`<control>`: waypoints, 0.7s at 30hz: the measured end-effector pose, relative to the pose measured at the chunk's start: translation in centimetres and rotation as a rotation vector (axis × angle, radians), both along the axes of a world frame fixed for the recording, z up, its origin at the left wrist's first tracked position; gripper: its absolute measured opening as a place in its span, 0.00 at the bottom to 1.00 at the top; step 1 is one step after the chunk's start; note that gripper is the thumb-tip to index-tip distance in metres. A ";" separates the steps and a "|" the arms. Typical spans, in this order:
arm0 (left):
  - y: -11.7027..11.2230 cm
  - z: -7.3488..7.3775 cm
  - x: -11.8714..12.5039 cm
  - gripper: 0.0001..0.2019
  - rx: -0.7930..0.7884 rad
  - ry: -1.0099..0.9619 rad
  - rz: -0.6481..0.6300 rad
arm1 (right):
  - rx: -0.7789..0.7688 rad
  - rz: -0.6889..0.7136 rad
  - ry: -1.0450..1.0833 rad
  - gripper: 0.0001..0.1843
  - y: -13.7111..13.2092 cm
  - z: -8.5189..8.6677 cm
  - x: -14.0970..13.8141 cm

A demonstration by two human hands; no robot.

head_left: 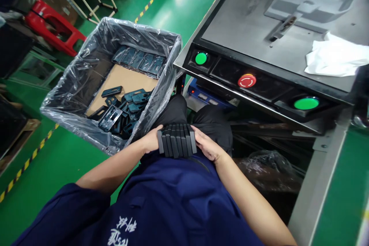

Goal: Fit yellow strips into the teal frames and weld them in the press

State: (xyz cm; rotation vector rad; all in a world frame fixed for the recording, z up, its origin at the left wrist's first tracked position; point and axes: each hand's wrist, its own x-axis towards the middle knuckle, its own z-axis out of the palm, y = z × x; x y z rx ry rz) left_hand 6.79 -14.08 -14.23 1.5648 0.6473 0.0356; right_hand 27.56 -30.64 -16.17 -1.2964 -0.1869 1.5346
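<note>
A row of several black plastic parts (177, 140), standing side by side like a stack on edge, is squeezed between my two hands over my lap. My left hand (152, 139) presses the left end of the row, and my right hand (204, 143) presses the right end. Some fingertips are hidden behind the parts. To the left stands a crate lined with clear plastic (69, 117). Inside it lie loose dark plastic parts (112, 117) in a heap, and a neat row of similar parts (138, 61) along the far side, on a cardboard sheet (122, 78).
At right is a metal machine table (236, 27) with a green button (201, 58), a red emergency-stop button (247, 80) and another green button (306, 103) on its front. A grey fixture (311, 4) and a white cloth (336, 57) lie on top. Red stools (54, 27) stand far left.
</note>
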 end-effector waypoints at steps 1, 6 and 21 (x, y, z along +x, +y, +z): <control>-0.5 0.3 0.1 0.26 -0.063 -0.004 0.013 | 0.001 0.000 -0.003 0.33 0.0 -0.1 0.0; -2.6 2.2 0.7 0.29 -0.157 -0.033 0.139 | 0.180 0.005 0.042 0.43 0.0 0.7 -0.2; -1.4 2.4 2.5 0.27 0.502 -0.259 0.151 | 0.410 -0.068 -0.004 0.70 0.5 3.8 0.1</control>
